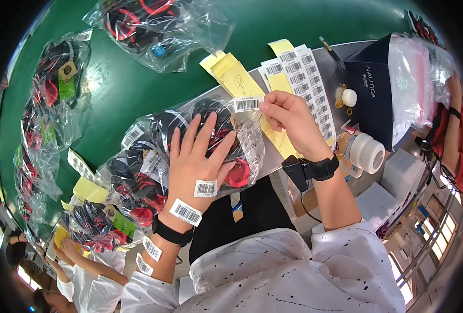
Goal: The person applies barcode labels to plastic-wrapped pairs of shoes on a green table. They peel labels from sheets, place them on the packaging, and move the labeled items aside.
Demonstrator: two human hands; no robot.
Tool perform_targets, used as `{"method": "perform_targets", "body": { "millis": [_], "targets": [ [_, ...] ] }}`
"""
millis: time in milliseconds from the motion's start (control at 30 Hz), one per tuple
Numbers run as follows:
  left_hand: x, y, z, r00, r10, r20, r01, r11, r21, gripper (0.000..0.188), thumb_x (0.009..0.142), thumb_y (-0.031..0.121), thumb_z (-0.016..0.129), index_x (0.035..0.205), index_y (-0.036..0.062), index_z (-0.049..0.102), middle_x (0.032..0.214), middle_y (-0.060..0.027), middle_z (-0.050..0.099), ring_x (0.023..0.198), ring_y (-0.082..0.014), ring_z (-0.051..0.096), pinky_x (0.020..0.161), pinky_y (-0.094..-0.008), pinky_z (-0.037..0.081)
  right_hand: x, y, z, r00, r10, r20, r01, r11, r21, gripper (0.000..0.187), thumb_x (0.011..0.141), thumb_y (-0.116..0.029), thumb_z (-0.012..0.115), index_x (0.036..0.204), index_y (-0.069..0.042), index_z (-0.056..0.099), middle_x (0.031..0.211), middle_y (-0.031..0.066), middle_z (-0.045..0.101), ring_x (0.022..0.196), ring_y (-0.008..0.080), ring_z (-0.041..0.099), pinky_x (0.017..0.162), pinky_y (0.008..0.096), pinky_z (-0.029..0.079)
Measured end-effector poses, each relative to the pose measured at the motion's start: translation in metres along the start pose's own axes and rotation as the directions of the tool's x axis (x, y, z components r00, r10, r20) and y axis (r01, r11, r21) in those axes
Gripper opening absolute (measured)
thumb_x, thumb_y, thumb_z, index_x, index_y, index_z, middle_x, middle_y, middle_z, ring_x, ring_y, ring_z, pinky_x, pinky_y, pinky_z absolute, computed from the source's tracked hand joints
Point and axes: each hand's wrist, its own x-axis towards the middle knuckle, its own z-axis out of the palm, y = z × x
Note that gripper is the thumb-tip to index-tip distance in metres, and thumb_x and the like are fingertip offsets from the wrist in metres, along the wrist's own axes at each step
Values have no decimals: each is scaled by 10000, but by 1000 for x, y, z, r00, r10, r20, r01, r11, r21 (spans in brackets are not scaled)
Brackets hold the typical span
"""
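My left hand (196, 156) lies with fingers spread on a clear plastic bag (161, 122) that holds black and red goods, perhaps coiled cords or straps. Several barcode stickers (186, 212) cling to the back of this hand and its forearm. Between thumb and forefinger, my right hand (293, 117) pinches a white barcode sticker (247, 104) just above the bag's right end. Behind the pinched sticker lie yellow paper strips (234, 75), one with handwriting. Sheets of barcode stickers (308, 78) rest beside them, to the right.
More bagged goods (49, 99) line the left side of the green table (273, 21). At right stand a dark blue box (369, 86) with plastic bags, a bottle with a white cap (369, 154) and a pen (332, 52). Co-workers' arms (93, 263) show at lower left and far right.
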Motion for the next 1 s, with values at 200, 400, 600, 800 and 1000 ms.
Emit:
{"method": "perform_targets", "body": {
  "millis": [200, 400, 600, 800, 1000],
  "targets": [
    [6, 6, -5, 999, -37, 22, 36, 999, 17, 566, 748, 269, 773, 1287, 189, 621, 1488, -147, 422, 1364, -383, 386, 1117, -568, 281, 0, -4, 2, 998, -30, 49, 25, 996, 90, 138, 925, -139, 665, 890, -27, 591, 698, -50, 518, 589, 16, 422, 514, 195, 325],
    [10, 10, -5, 997, -68, 43, 68, 998, 16, 584, 734, 269, 784, 1287, 179, 620, 1495, -148, 415, 1376, -386, 373, 1119, -566, 277, -8, 10, -1, 996, -71, 46, 81, 963, -257, 208, 875, -160, 738, 843, -12, 596, 715, -54, 562, 632, 3, 464, 544, 197, 365],
    [1, 14, -5, 991, -103, 81, 100, 994, 40, 630, 732, 267, 788, 1325, 186, 592, 1503, -148, 405, 1379, -384, 370, 1123, -562, 271, -21, 5, 0, 996, 44, 71, -29, 978, -205, 156, 909, -122, 686, 838, 0, 618, 673, -61, 520, 588, 6, 423, 524, 191, 329],
    [-1, 13, -4, 990, -127, 56, 127, 992, 4, 686, 734, 261, 790, 1371, 180, 548, 1507, -149, 399, 1377, -388, 371, 1116, -560, 272, -20, 13, 8, 998, -17, 56, 12, 997, 75, 115, 951, -116, 625, 897, -14, 617, 677, -54, 515, 578, 26, 436, 516, 193, 331],
    [2, 10, 0, 991, -126, 51, 127, 992, -17, 714, 735, 275, 793, 1391, 186, 527, 1511, -144, 392, 1379, -384, 368, 1115, -563, 270, -16, 8, 9, 998, -45, 51, 42, 997, 72, 102, 959, -107, 610, 927, -10, 614, 677, -37, 513, 597, 42, 447, 561, 189, 357]
  ]
}}
